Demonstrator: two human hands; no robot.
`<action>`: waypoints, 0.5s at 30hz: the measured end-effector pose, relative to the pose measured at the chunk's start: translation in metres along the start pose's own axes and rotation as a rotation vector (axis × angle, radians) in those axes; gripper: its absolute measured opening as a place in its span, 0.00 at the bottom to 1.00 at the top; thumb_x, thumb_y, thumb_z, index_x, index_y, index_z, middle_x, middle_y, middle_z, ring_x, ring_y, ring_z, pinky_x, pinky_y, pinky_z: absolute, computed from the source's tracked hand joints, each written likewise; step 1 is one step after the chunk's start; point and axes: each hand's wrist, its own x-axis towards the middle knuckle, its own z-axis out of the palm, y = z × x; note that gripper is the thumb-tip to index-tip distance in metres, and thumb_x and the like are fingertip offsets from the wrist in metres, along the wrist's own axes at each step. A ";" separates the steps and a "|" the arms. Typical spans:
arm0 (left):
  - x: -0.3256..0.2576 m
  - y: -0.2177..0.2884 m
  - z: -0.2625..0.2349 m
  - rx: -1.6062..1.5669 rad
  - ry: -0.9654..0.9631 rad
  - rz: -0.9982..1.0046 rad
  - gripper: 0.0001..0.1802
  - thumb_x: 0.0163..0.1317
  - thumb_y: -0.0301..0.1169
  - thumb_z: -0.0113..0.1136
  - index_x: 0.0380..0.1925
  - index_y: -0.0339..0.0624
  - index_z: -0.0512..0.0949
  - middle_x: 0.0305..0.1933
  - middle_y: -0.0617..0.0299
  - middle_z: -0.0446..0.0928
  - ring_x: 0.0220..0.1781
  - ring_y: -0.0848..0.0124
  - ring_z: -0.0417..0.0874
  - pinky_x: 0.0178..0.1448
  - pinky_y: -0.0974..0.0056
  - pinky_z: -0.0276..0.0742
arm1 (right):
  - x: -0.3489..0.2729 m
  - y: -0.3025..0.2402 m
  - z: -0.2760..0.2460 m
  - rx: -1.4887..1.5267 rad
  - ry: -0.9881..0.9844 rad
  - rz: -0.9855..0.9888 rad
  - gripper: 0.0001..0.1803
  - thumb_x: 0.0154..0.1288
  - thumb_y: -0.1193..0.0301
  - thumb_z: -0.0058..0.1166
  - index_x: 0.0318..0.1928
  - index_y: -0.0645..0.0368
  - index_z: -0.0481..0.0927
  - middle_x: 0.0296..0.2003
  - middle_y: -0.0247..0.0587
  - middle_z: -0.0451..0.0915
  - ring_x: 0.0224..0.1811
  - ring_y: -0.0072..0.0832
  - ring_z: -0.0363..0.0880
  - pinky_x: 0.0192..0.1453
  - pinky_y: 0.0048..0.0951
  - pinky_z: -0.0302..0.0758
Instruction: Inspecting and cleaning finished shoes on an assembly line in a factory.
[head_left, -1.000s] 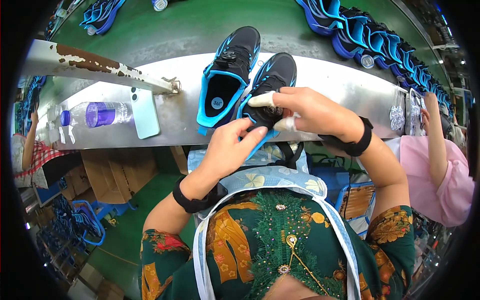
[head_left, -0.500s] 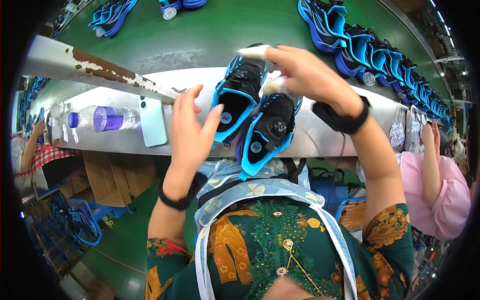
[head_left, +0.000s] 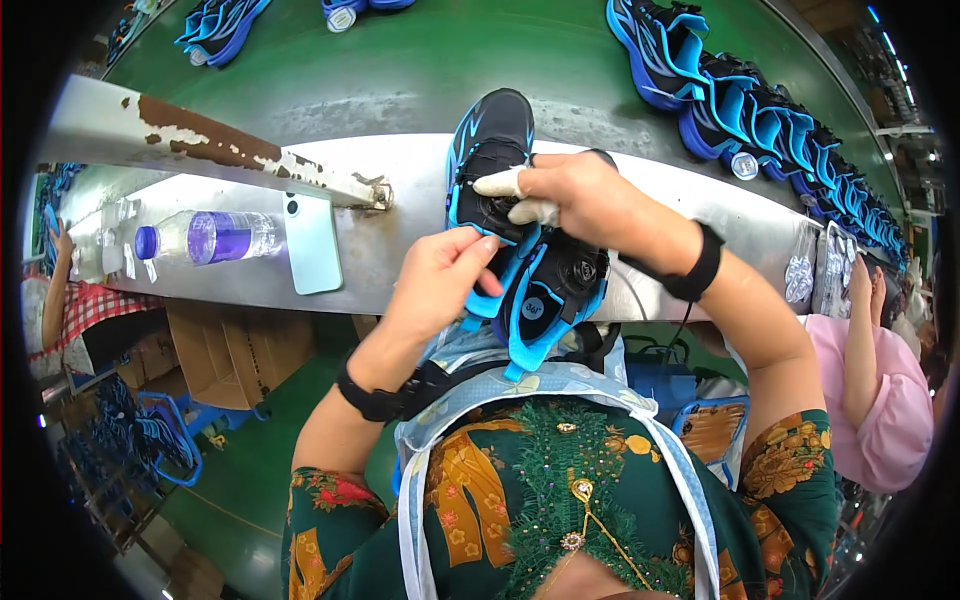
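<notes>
Two black-and-blue sneakers stand side by side on the metal ledge, toes away from me. Over the opening of the left sneaker (head_left: 502,118), my left hand (head_left: 442,278) is closed, thumb and forefinger pinched at its bright blue collar. My right hand (head_left: 590,200) wears pale finger covers on thumb and forefinger. Those fingertips close on the same sneaker's tongue, around its dark lacing dial, which they partly hide. The right sneaker (head_left: 560,290), with a round dial and a round label on its insole, sits beneath my right hand, its toe covered.
A rusty white post (head_left: 215,140) slants over the ledge (head_left: 400,215) at left. Near it lie a pale green phone (head_left: 313,245) and a plastic bottle (head_left: 232,238). Along the green belt (head_left: 480,50) stand rows of sneakers (head_left: 740,110). A co-worker in pink (head_left: 875,400) sits at right.
Both hands have come inward onto the left sneaker. My left hand went from spread fingers to a pinch at the collar; my right hand moved down from the toe to the tongue.
</notes>
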 end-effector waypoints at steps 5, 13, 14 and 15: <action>-0.008 -0.009 0.012 0.591 0.192 0.342 0.12 0.68 0.34 0.56 0.40 0.35 0.80 0.29 0.55 0.79 0.32 0.65 0.79 0.38 0.67 0.68 | -0.006 -0.004 0.011 -0.239 0.087 0.057 0.13 0.60 0.66 0.61 0.43 0.59 0.84 0.29 0.50 0.80 0.35 0.48 0.81 0.40 0.44 0.76; -0.056 -0.010 0.026 0.907 -0.071 0.511 0.16 0.60 0.37 0.63 0.42 0.37 0.79 0.36 0.49 0.79 0.39 0.52 0.78 0.45 0.54 0.73 | -0.095 -0.057 -0.011 0.009 -0.150 0.298 0.20 0.58 0.72 0.65 0.53 0.47 0.82 0.40 0.51 0.71 0.40 0.48 0.75 0.47 0.41 0.74; -0.058 -0.002 0.021 0.799 -0.126 0.506 0.13 0.61 0.35 0.63 0.40 0.37 0.80 0.35 0.50 0.80 0.38 0.54 0.80 0.44 0.55 0.74 | -0.102 -0.056 -0.006 0.075 -0.048 0.278 0.20 0.58 0.73 0.65 0.52 0.47 0.82 0.37 0.50 0.71 0.38 0.47 0.75 0.45 0.40 0.74; -0.060 0.010 0.016 0.691 -0.184 0.501 0.11 0.62 0.34 0.62 0.37 0.37 0.81 0.34 0.51 0.80 0.37 0.57 0.81 0.43 0.57 0.75 | -0.108 -0.056 -0.003 0.140 0.059 0.263 0.19 0.57 0.73 0.65 0.51 0.48 0.82 0.35 0.48 0.71 0.37 0.46 0.74 0.43 0.39 0.74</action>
